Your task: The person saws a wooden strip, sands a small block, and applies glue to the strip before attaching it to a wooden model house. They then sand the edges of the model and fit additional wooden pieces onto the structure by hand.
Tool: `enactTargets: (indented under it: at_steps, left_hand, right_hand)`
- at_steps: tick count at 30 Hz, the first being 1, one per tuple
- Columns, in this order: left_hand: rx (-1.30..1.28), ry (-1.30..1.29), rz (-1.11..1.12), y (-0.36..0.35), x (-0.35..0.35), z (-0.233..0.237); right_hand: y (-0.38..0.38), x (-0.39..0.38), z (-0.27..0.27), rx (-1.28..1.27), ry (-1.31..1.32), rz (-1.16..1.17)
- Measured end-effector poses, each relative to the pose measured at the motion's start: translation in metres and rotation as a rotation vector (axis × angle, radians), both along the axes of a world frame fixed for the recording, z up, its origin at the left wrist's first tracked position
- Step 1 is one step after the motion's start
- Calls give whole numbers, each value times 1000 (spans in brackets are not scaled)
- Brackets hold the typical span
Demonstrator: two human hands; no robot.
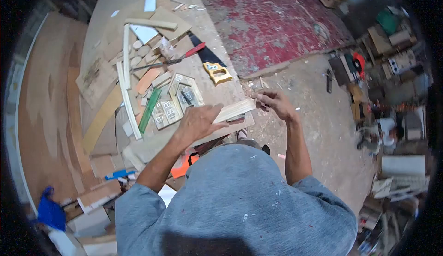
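Note:
A pale flat strip of wood [237, 110] lies near the front right corner of the workbench. My left hand [198, 121] grips its left part, fingers on the far side and thumb on the near side. At the strip's right end is my right hand [273, 104], its fingers curled together in a pinch; what they hold, if anything, is too small to make out. Just beyond my left hand lies a small wooden house front [187, 94] with white-framed windows. A handsaw [217, 73] with a yellow handle rests further back on the bench.
A red-handled tool [194, 50], a green strip [150, 110], long wooden sticks [126, 55] and several offcuts cover the bench's left side. A large wooden board [48, 94] stands at left. Wood scraps litter the floor [318, 117]; boxes and tools line the right side.

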State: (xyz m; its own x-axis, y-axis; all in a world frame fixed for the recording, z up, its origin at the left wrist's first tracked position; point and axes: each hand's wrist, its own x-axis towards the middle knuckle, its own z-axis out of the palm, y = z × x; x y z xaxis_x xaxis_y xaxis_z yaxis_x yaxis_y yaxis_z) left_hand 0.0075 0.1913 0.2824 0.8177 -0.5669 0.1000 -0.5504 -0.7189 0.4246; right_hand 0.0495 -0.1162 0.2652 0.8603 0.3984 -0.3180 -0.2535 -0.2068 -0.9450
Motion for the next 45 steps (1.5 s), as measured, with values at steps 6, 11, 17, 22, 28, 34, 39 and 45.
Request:
enactTargets:
  at_steps: [6,11,17,22,28,34,39,45]
  left_hand:
    - [-133,304,436,3,-85,-97]
    - [-62,362,777,-9,-137,-123]
    - [-144,437,1027,-45,-168,-122]
    - [-125,300,1134,-93,-188,-155]
    - [-166,476,1157,-131,-157,-153]
    - [-172,365,1119,-161,-124,-173]
    - [-52,377,1060,-172,-90,-212]
    - [-22,341,946,-181,-57,-235]
  right_hand:
    - [15,-12,-174,-803,-612,338]
    - [31,1,-212,-721,-660,611]
    - [65,64,-234,-490,-694,324]
    - [160,130,-246,-377,-811,417]
    - [159,115,-242,-634,-810,499]
    - [164,152,-221,-635,-928,368]
    - [142,219,-253,-663,-830,526]
    - [99,219,-220,-768,-1023,643]
